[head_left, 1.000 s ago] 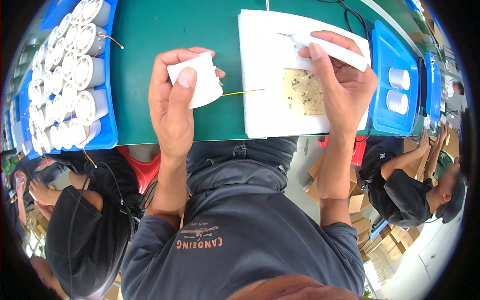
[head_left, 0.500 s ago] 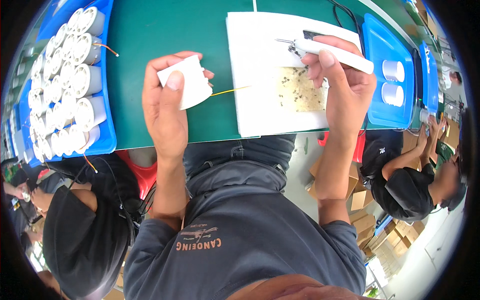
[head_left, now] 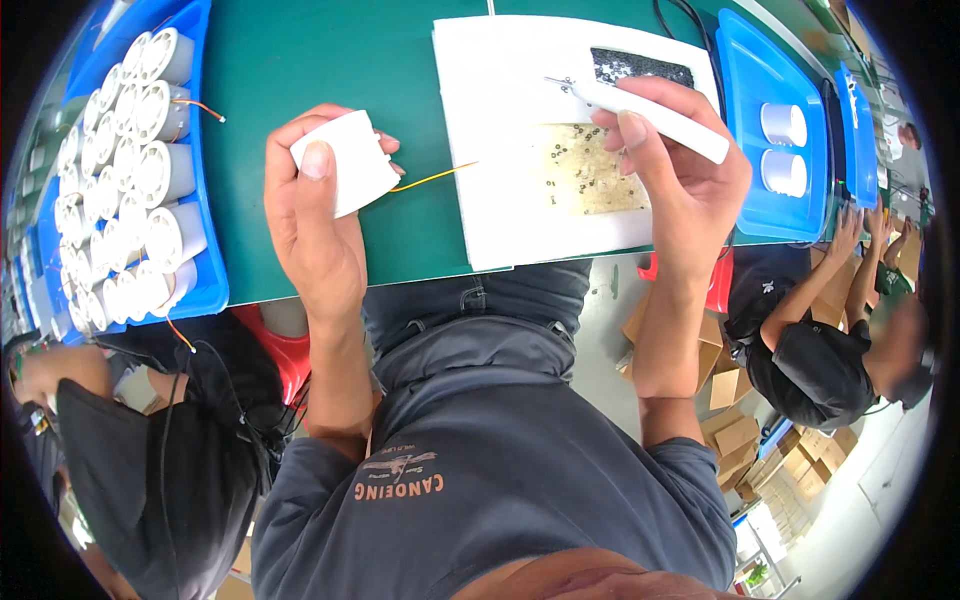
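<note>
My left hand (head_left: 318, 225) is closed around a white plastic cup-shaped housing (head_left: 358, 165), thumb on its side. A thin yellow wire (head_left: 435, 178) sticks out of the housing toward the right. Between thumb and fingers, my right hand (head_left: 695, 190) grips a white pen-shaped electric screwdriver (head_left: 665, 122), its slim metal bit pointing left. Under the bit lies a white board (head_left: 500, 100) with a black recess full of small screws (head_left: 640, 68) and a tan recess (head_left: 600, 190) with scattered small dark screws. Whether a screw sits on the bit is too small to tell.
A blue tray (head_left: 215, 270) at the left is packed with white cylindrical housings (head_left: 165, 170), some trailing wires. Another blue tray (head_left: 745, 80) at the right holds two white cylinders (head_left: 783, 173). A black cable (head_left: 690, 12) runs behind the board. Co-workers sit on both sides.
The whole view has shifted slightly. My right hand with the screwdriver has moved a little rightward and nearer over the board, uncovering more of the black recess. My left hand keeps its hold.
</note>
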Tool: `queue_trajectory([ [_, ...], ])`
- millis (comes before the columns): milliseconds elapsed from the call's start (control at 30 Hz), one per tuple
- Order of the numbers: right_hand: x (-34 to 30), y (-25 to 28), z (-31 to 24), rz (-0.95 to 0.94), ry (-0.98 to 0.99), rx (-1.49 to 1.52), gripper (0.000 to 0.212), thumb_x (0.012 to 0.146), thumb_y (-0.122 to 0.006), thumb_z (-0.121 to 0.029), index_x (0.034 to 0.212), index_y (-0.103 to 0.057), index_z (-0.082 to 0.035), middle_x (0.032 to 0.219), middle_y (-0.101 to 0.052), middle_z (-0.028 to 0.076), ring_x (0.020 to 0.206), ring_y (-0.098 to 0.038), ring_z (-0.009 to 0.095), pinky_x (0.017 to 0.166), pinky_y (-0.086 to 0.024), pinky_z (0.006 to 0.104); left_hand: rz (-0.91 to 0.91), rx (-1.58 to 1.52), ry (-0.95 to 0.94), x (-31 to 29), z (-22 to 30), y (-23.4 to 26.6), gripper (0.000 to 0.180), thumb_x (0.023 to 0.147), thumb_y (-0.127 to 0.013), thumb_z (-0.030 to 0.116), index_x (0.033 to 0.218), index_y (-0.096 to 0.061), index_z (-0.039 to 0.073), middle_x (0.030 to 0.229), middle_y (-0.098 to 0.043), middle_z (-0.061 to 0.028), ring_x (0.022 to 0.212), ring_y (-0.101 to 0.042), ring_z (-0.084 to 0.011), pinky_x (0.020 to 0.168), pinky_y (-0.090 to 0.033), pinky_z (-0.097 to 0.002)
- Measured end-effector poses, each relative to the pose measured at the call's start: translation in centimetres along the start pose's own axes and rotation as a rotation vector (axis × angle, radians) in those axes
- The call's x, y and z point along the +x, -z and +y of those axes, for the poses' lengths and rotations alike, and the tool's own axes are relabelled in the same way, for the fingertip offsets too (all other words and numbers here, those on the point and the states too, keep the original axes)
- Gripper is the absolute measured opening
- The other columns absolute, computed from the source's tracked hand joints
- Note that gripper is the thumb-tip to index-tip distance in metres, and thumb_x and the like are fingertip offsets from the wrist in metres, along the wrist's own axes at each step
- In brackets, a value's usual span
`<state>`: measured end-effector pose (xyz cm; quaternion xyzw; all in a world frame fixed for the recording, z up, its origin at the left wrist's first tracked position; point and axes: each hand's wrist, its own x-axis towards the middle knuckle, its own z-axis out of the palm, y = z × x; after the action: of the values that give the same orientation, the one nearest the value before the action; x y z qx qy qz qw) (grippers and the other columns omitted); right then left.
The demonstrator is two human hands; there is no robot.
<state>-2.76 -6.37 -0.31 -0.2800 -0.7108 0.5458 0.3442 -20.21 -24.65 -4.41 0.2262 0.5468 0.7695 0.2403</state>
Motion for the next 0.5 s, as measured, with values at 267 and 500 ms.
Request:
queue_trajectory([
  [267,0.6,-1.3,0.5,-0.044,0.048,-0.059,0.023,0.092,-0.07,-0.004,0.114,-0.069,0.002,0.096,-0.074,0.008,0.087,-0.07,0.01,0.073,-0.054,0.0221,-0.005,-0.091,-0.005,0.0,0.2,0.1,0.026,0.104,-0.048,0.022,0.114,-0.051,-0.002,0.115,-0.056,-0.0144,0.093,-0.065,-0.0237,0.076,-0.055,-0.034],
  [500,0.7,-1.3,0.7,-0.056,0.05,-0.07,0.024,0.092,-0.07,-0.004,0.114,-0.069,0.002,0.096,-0.074,0.008,0.086,-0.069,0.01,0.072,-0.054,0.0222,-0.011,-0.094,-0.004,0.0,0.2,0.1,0.025,0.104,-0.047,0.021,0.114,-0.051,-0.002,0.114,-0.056,-0.0145,0.092,-0.066,-0.0238,0.076,-0.056,-0.0344],
])
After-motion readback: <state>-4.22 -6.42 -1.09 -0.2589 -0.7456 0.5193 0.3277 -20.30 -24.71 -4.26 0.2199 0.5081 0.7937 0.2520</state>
